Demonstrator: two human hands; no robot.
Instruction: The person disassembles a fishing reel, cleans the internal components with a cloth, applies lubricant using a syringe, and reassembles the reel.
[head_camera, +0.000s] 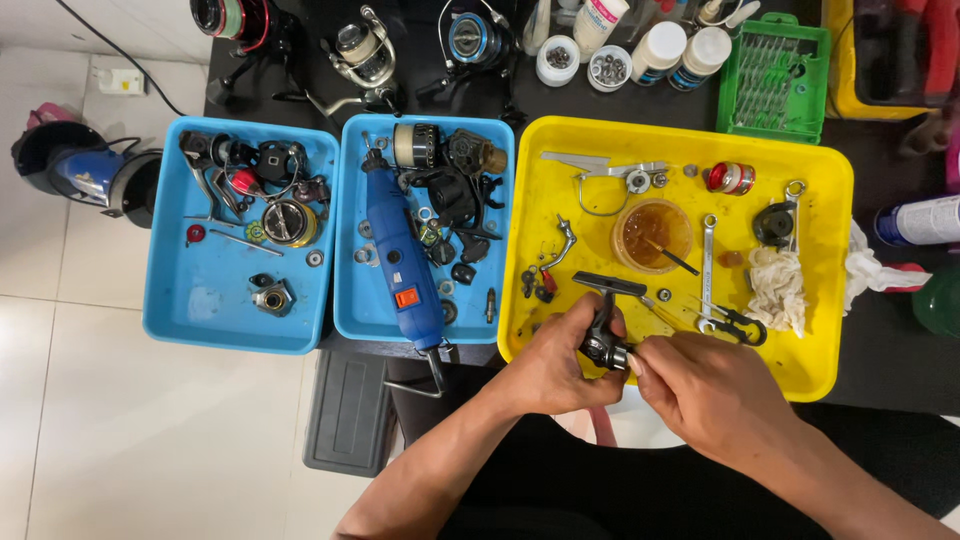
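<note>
1. The left hand (555, 365) is closed around a black fishing reel body (603, 335), holding it over the near edge of a yellow tray (820, 370).
2. The right hand (705, 390) meets the reel from the other side, its fingertips (640, 357) pinched at the reel's lower end; what they pinch is too small to tell, perhaps a small metal part.
3. Just beyond the hands lie a spanner (708, 262), a round tub of amber grease (653, 234) and a crumpled rag (778, 288).
4. To the left of the left hand, a blue rotary tool (402, 262) lies in a blue tray (350, 325) among reel parts.
5. Further left sits a second blue tray (165, 320).
</note>
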